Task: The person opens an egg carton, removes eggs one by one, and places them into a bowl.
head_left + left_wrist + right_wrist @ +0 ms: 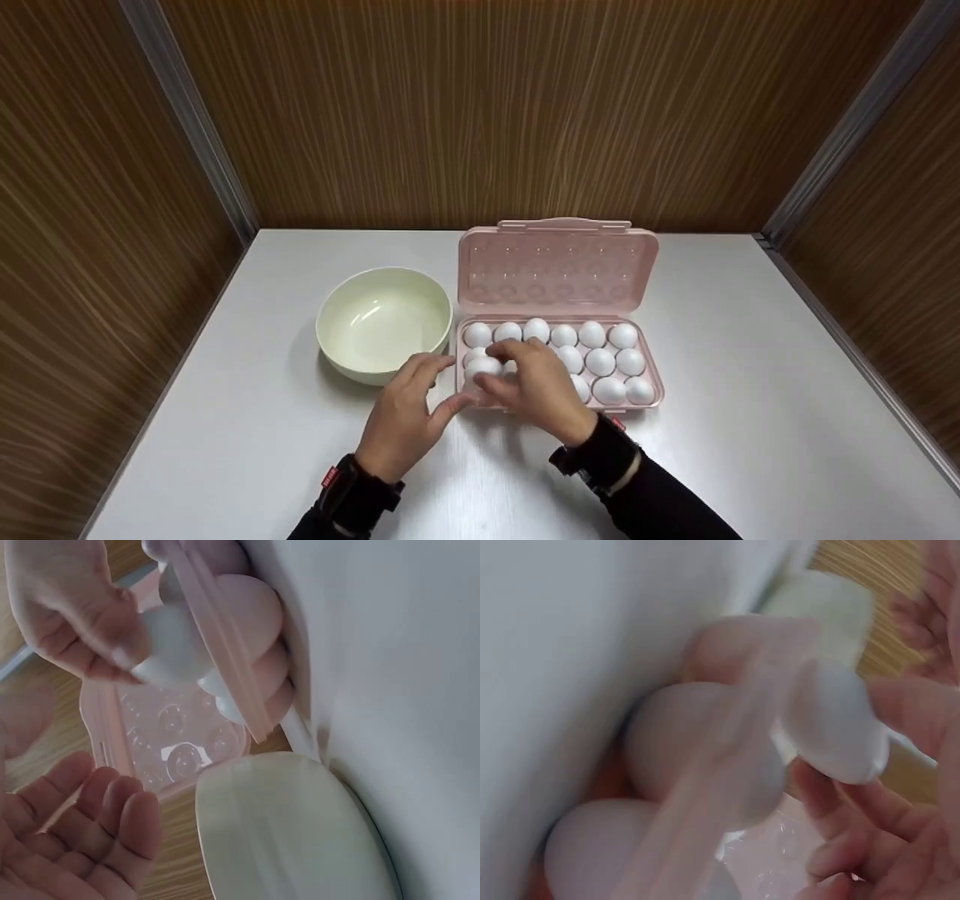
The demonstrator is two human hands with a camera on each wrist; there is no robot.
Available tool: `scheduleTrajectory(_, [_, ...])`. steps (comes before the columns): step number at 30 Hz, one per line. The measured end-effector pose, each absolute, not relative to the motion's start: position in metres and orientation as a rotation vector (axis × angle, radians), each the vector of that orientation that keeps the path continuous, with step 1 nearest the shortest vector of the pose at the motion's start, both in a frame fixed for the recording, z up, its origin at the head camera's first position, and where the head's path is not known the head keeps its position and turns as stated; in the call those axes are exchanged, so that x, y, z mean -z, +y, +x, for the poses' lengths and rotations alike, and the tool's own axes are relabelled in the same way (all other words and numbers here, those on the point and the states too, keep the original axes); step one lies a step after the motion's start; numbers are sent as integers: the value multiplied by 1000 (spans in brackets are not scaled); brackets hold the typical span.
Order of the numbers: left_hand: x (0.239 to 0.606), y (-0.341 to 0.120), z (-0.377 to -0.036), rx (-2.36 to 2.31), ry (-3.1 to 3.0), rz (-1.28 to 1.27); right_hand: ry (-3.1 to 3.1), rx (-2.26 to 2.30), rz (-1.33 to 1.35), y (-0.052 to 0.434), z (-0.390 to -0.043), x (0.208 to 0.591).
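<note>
My right hand (pixel 544 386) pinches a white egg (pixel 483 367) between thumb and fingers at the front left corner of a pink egg carton (pixel 555 274). In the right wrist view the held egg (pixel 836 720) is by the carton's edge, partly raised; whether it still touches its cup I cannot tell. My left hand (pixel 405 412) hovers left of that corner, thumb and fingers spread and holding nothing. The left wrist view shows its fingers (pixel 139 825) loosely bent, apart from the egg. More white eggs (pixel 600 362) sit in rows in the carton, some hidden behind my right hand.
A pale green bowl (pixel 334 360) stands left of the carton, just beyond my left hand. The carton's lid stands raised at the back. Everything is on a white table (pixel 750 420) with wood-grain panels (pixel 480 112) behind and at both sides.
</note>
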State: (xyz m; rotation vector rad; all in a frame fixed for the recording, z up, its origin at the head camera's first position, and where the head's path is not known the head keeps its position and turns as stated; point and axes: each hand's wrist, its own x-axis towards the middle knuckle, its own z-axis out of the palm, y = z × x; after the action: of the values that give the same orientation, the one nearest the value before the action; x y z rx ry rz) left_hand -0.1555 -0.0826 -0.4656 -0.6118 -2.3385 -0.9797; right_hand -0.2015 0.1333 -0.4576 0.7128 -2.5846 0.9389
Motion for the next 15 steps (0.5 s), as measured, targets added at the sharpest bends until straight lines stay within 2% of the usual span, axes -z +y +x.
scheduleTrajectory(7, [465,-75,-152,1087,-2147,-791,-2501,-2156,455,142,-198,445])
scheduleTrajectory(11, [467,-73,-153,1091,-2081,-776,-2421,-2460,395,136,-193,449])
scheduleTrajectory(15, [467,-74,-155,1084,-2067,-766,-2420,-2506,436,135,-189,448])
